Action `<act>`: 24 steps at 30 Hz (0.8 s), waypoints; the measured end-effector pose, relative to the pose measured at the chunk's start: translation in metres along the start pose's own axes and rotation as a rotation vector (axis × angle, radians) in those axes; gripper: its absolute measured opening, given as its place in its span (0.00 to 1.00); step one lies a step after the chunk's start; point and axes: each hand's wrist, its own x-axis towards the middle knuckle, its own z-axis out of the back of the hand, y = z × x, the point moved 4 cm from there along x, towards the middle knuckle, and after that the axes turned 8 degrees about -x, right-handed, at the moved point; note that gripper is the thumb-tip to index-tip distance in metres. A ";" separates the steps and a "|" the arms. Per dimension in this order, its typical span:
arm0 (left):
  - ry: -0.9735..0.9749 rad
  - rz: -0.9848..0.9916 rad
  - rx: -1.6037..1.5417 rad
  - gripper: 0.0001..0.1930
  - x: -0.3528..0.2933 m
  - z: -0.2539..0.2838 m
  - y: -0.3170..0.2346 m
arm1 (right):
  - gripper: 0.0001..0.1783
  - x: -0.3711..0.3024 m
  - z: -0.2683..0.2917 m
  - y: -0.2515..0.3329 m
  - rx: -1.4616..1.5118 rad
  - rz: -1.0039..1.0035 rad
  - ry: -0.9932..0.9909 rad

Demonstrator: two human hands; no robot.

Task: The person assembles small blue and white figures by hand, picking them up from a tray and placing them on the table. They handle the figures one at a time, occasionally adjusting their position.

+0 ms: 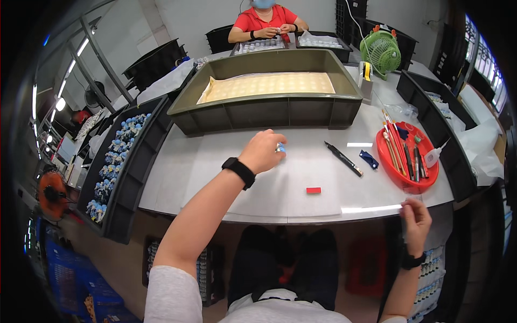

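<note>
My left hand [262, 152] reaches over the middle of the white worktable [258, 202], fingers closed around a small blue-and-white figurine [280, 147]. Most of that piece is hidden by the fingers. Beyond the table's front right edge is my right hand [417, 222], its thumb and fingertips drawn together; whatever they may pinch is too unclear to name. A small red block [313, 190] lies near the front edge. Farther right rest a black pen [343, 159] and a small dark blue piece [369, 159].
A round red tray [381, 166] holds brushes and pens. Behind stands a large grey-green bin [264, 114] with a cream padded sheet. A dark crate [141, 180] of blue figurines flanks the left. A green fan [381, 51] and a person in red [265, 20] are at the back.
</note>
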 end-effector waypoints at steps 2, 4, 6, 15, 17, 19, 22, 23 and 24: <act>0.051 0.052 0.211 0.14 0.012 -0.017 0.015 | 0.08 -0.011 -0.051 0.023 0.081 0.000 0.154; 0.039 0.043 0.286 0.14 0.013 -0.027 0.016 | 0.09 -0.026 -0.094 0.037 0.141 -0.018 0.334; -0.021 -0.019 0.321 0.12 0.011 -0.034 0.020 | 0.09 -0.039 -0.129 0.040 0.179 -0.032 0.473; -0.083 0.248 -1.159 0.15 -0.069 0.001 0.005 | 0.12 -0.035 -0.220 0.047 0.363 0.017 0.390; -0.048 0.383 -1.367 0.15 -0.092 -0.005 0.009 | 0.13 -0.032 -0.240 0.053 0.404 0.001 0.422; -0.110 0.413 -1.470 0.15 -0.107 -0.016 0.020 | 0.14 -0.035 -0.258 0.057 0.418 -0.020 0.498; -0.214 0.412 -1.614 0.15 -0.113 -0.033 0.027 | 0.16 -0.043 -0.278 0.047 0.332 -0.043 0.653; -0.236 0.415 -1.627 0.15 -0.114 -0.039 0.029 | 0.16 -0.045 -0.277 0.046 0.300 -0.028 0.659; -0.258 0.420 -1.642 0.15 -0.115 -0.046 0.031 | 0.16 -0.046 -0.275 0.046 0.266 -0.015 0.665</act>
